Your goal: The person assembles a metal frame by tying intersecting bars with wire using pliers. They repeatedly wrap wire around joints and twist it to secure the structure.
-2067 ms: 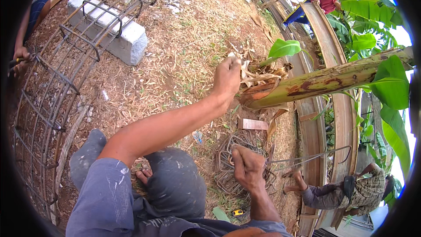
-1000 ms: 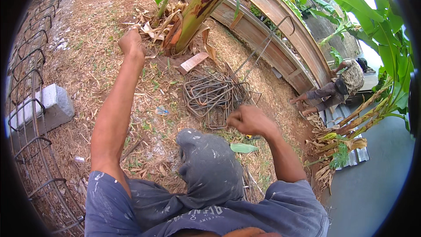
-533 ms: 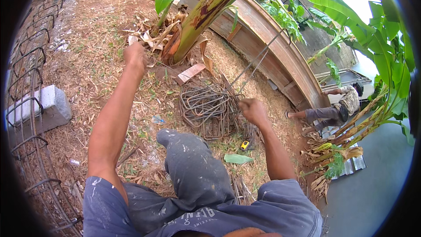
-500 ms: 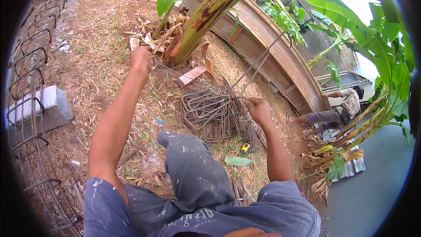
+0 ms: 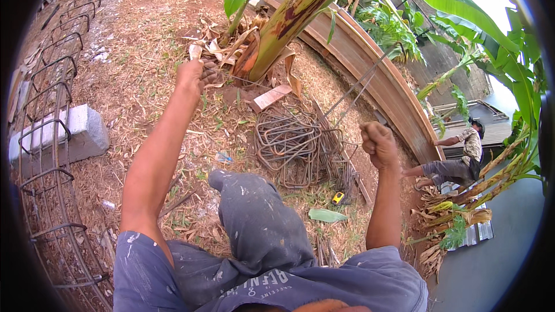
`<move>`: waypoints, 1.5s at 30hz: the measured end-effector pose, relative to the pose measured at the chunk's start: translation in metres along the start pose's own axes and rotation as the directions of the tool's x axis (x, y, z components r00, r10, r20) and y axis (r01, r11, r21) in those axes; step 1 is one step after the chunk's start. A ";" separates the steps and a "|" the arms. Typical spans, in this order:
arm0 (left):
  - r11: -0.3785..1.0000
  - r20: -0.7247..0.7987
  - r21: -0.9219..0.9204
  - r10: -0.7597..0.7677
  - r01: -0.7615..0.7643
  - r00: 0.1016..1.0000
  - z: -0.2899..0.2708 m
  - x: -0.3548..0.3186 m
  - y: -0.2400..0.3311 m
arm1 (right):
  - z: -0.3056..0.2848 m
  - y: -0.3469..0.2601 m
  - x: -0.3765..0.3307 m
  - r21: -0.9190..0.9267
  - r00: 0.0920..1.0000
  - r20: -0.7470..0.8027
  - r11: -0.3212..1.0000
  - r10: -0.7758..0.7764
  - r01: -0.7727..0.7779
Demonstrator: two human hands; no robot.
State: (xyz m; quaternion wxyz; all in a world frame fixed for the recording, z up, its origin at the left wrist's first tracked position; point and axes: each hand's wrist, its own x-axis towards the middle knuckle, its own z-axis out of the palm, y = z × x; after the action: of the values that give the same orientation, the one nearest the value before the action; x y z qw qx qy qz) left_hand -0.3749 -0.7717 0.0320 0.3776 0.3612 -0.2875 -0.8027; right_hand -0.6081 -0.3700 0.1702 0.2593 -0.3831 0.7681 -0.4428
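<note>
"Where are your hands?"

"Out in front of me, well apart. My left hand point(image 5: 194, 75) is loosely curled, close by the withered leaves point(image 5: 240, 42) at the foot of the banana trunk point(image 5: 289, 20). My right hand point(image 5: 380, 144) is folded into a fist — I can't tell whether either has hold of anything."

"And the steel stirrups?"

"The steel stirrups point(image 5: 289, 147) lie heaped on the ground between my hands, with the yellow tape measure point(image 5: 337, 198) near their lower edge."

"Which step is this?"

"I'd judge it a spreading of the arms, neither hand on the heap. The next move seems to call for a steady left and a right kept clear of the steel."

"Anything different from half a second ago?"

"Yes — my right fist was just beside the heap; now it stands farther out to the right, turned more upright. My left is by the same leaves."
</note>
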 end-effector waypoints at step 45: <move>0.983 0.470 -0.133 -0.050 0.127 0.881 0.070 -0.091 -0.085 | 0.198 0.039 0.014 0.103 0.966 0.161 0.977 -0.203 0.188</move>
State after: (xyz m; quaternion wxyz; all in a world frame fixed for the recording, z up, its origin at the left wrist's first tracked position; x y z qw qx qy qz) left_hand -0.4234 -0.6375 0.0429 0.2883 0.1399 -0.2871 -0.9027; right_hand -0.4837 -0.4646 0.0412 0.2957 -0.4821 0.6812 -0.4648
